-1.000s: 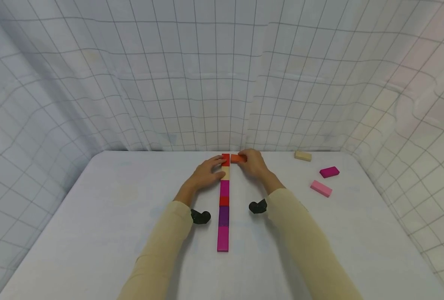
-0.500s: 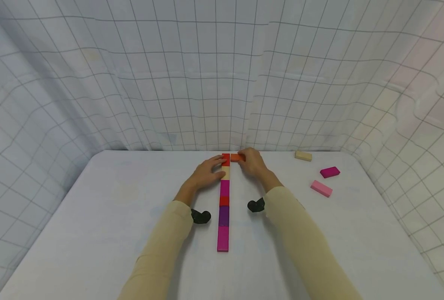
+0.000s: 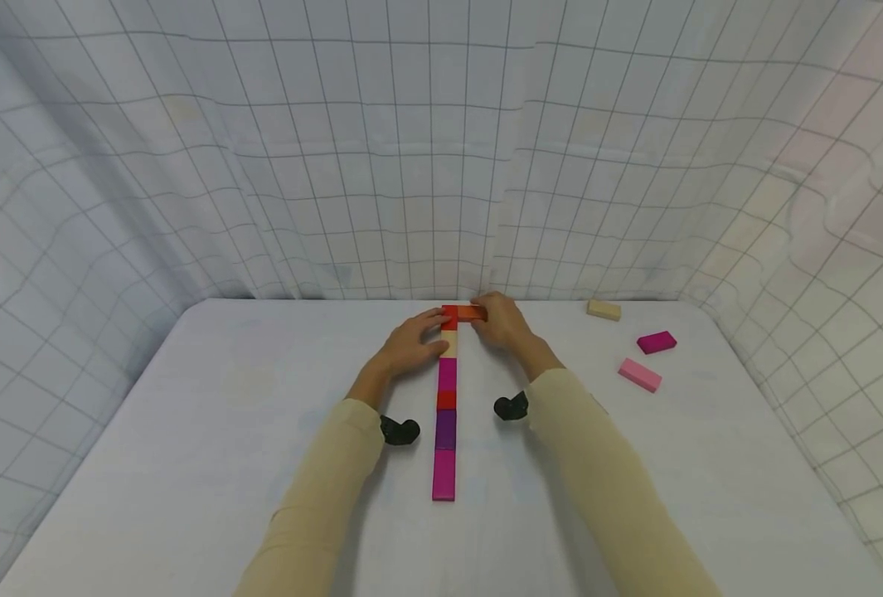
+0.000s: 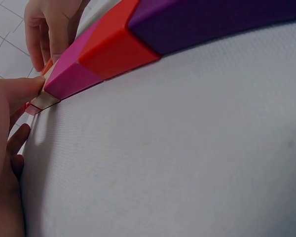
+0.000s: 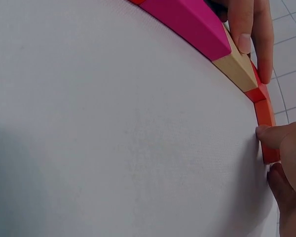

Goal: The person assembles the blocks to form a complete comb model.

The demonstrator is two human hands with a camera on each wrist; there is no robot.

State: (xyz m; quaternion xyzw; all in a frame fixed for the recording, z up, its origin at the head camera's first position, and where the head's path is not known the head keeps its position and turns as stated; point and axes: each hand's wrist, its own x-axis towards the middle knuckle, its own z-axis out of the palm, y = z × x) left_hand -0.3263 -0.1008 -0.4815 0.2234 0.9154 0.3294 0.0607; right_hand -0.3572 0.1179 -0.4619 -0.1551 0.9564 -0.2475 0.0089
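A straight row of coloured blocks runs away across the table. From near to far come a magenta block (image 3: 444,475), purple block (image 3: 445,429), red block (image 3: 446,400), second magenta block (image 3: 447,375), pale wooden block (image 3: 450,342) and far red block (image 3: 451,312). My left hand (image 3: 404,344) lies along the row's left side, its thumb touching the wooden block and fingers resting on the far red one. My right hand (image 3: 504,325) pinches an orange block (image 5: 264,113) crosswise, its left end against the far red block.
A second pale wooden block (image 3: 604,310), a small magenta block (image 3: 657,342) and a pink block (image 3: 640,375) lie apart at the right. A gridded white curtain (image 3: 426,166) hangs behind the white table (image 3: 210,431).
My right hand has slid the orange block slightly left, closing the gap to the far red block. My left hand has stayed in place.
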